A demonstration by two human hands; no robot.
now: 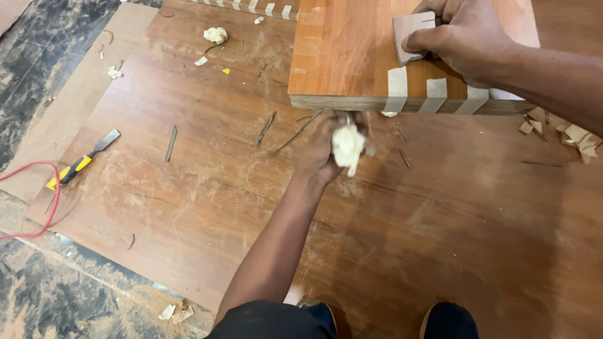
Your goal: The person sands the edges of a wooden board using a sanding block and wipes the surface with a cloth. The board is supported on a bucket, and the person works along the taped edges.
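My left hand [326,147] is closed around a crumpled pale cloth wad [347,146], held just in front of the near edge of a thick laminated wooden board [339,50]. The hand looks blurred. My right hand [465,34] rests on top of the board near its right end and grips a small flat grey-brown block [408,28]. Strips of pale masking tape [397,88] are folded over the board's near edge below the right hand.
The board lies on a large brown laminate sheet [188,176] over a dusty floor. A yellow-handled chisel [81,162] and a red cable [38,194] lie at the left. Nails, cloth scraps [215,34] and wood chips [568,133] are scattered about. My shoes show at the bottom.
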